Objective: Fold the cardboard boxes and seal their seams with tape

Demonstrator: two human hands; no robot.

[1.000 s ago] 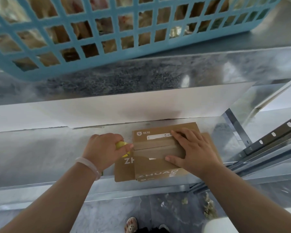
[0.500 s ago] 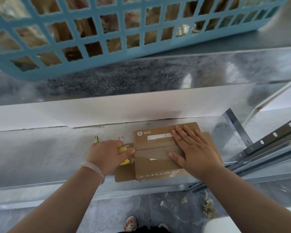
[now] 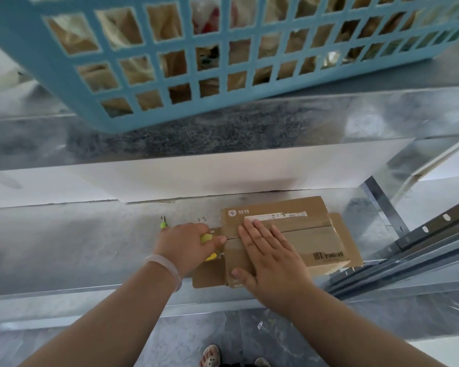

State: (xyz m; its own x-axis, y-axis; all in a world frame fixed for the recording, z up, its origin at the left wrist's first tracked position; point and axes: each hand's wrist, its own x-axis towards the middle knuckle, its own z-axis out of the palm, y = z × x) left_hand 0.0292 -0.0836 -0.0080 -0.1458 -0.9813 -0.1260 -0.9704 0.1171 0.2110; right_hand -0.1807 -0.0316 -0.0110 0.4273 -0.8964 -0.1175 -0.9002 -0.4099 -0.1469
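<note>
Head view: right hand (image 3: 273, 263) lies flat, fingers straight, pressing down on the cardboard box (image 3: 316, 242); left hand (image 3: 183, 247), just beside it, curls round a yellow tool (image 3: 206, 238).

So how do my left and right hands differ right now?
The left hand is curled round a yellow tool at the left end of the box. The right hand lies flat on top of the box, fingers straight. The left wrist wears a pale bracelet, while the right wrist is bare. Both hands are at the box's centre seam.
</note>
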